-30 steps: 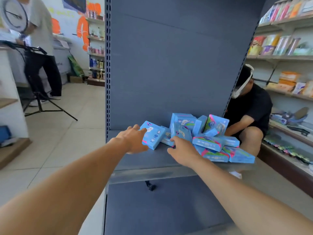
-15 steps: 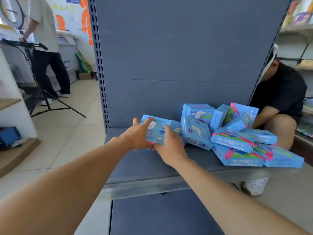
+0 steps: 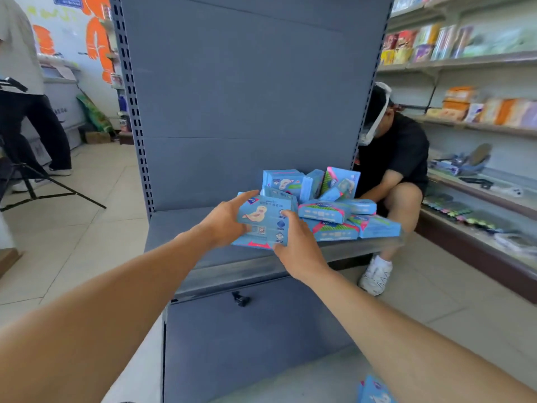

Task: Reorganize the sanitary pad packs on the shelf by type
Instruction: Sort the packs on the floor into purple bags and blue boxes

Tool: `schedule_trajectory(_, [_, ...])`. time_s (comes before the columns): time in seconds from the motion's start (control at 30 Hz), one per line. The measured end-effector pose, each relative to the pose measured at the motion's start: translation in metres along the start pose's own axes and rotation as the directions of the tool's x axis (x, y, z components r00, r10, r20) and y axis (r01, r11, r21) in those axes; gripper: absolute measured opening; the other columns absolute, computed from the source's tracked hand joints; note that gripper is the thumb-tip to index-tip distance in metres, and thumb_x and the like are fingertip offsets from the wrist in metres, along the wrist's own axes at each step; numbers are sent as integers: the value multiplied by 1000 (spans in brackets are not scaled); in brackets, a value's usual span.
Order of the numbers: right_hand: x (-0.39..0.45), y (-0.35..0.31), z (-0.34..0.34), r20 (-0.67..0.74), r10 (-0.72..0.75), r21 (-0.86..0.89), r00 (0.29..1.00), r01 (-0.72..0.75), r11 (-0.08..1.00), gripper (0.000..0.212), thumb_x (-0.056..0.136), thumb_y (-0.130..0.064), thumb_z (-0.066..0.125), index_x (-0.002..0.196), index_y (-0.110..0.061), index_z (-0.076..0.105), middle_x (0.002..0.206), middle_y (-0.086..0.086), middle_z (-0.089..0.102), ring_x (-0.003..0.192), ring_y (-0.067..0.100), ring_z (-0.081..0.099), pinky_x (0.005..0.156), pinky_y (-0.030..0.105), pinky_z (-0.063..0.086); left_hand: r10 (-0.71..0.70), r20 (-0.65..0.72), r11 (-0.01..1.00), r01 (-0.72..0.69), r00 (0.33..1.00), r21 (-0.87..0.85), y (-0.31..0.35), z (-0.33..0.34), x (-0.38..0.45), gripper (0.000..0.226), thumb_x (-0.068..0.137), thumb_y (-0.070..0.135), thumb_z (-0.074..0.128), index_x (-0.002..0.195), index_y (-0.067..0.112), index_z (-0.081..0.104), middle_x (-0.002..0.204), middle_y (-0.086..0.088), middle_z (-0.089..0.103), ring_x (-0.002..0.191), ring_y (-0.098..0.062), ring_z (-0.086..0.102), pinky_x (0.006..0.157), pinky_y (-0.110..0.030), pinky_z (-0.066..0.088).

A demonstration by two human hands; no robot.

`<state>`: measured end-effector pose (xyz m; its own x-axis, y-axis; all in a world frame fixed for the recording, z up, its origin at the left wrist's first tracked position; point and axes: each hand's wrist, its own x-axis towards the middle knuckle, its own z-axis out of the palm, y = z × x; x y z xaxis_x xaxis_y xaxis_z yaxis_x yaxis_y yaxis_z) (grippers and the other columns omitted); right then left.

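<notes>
Heap of packs [image 3: 334, 205] on shelf [image 3: 186, 228], right of centre; one pack [image 3: 263, 221] in front, left.

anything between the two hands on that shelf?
Head view: one blue pad pack, gripped by the left hand on its left side and the right hand at its lower right corner. Nothing else lies between them.

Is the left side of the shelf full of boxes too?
No, the blue packs are heaped on the right side of the shelf, and its left part is bare.
</notes>
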<state>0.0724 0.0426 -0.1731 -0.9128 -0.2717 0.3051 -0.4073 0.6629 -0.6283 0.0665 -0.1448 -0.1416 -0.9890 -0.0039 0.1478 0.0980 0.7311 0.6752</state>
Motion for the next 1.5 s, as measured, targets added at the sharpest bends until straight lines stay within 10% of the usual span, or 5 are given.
schedule_trajectory(0.47, [16,89,-106,-40,68,-635,997,-78,769,44,90,-16,55,132,-14,42,125,11,42,112,33,50,80,42,49,38,4,999,-38,999,11,20,40,35,80,88,5,60,143,55,29,137,-2,46,86,-23,59,47,-17,41])
schedule_trajectory(0.73, [90,107,-102,187,148,-646,971,8,763,69,89,-26,58,151,-25,28,157,7,24,136,35,36,104,41,40,14,7,1000,-14,1000,-1,-5,43,68,79,88,7,61,139,59,30,131,-1,50,95,-23,62,54,-21,49])
schedule_trajectory(1.0, [102,96,-88,192,-59,-818,980,192,542,38,85,-4,50,122,-7,43,104,15,60,92,36,61,62,37,42,-4,-7,1000,4,1000,-3,-14,33,74,81,85,8,63,134,63,30,123,-2,55,95,-22,64,68,-35,60])
schedule_trajectory(1.23, [63,90,-107,-120,-136,-342,983,88,935,29,85,-1,56,112,-13,59,111,5,55,102,23,52,79,35,42,2,-40,1000,-1,999,18,-5,21,53,76,88,2,60,138,53,33,122,-4,55,89,-22,62,49,-21,48])
schedule_trajectory(1.5, [14,27,-127,140,-184,-77,973,196,978,37,91,-12,63,121,-32,57,114,2,53,98,18,53,83,29,43,74,-37,996,-73,997,43,28,-1,-9,83,82,-5,49,138,55,36,118,-8,50,76,-27,57,36,-24,43])
